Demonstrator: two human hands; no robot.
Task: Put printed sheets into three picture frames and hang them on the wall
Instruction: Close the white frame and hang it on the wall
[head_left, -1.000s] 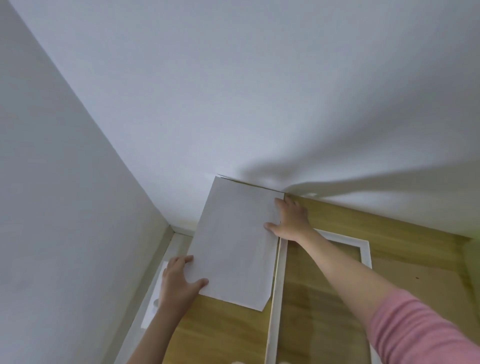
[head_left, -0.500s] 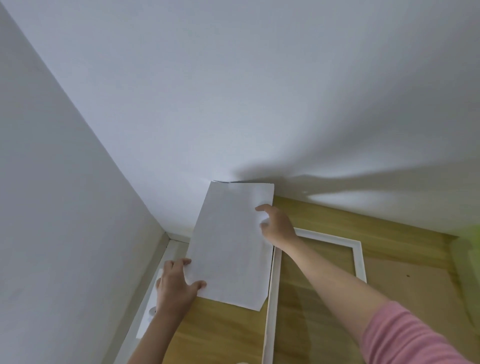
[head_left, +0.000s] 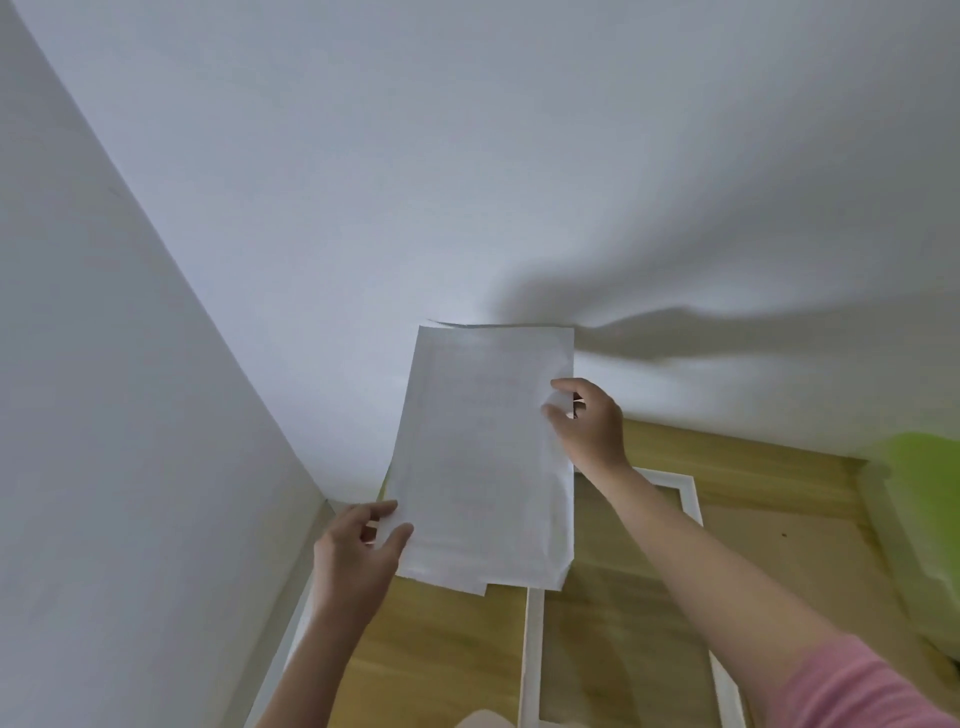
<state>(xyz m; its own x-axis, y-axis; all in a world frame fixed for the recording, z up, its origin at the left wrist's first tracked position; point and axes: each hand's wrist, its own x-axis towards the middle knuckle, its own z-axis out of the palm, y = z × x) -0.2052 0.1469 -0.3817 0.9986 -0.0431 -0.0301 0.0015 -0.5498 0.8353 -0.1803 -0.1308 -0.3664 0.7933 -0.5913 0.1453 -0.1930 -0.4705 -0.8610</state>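
Observation:
A thin stack of white printed sheets (head_left: 483, 462) is lifted off the wooden table, its blank back toward me and its top edge near the wall. My left hand (head_left: 358, 551) pinches the stack's lower left corner. My right hand (head_left: 589, 423) pinches the right edge, higher up. A white picture frame (head_left: 532, 649) lies flat on the table below and right of the sheets, partly hidden by my right forearm.
The wooden table (head_left: 447, 660) sits in a corner between two white walls (head_left: 467, 156). A blurred green object (head_left: 919, 478) lies at the right edge. A pale strip (head_left: 291, 639) runs along the table's left side.
Both hands have raised the sheets off the table and turned them upright. My right hand moved from pressing the top right corner to pinching the right edge.

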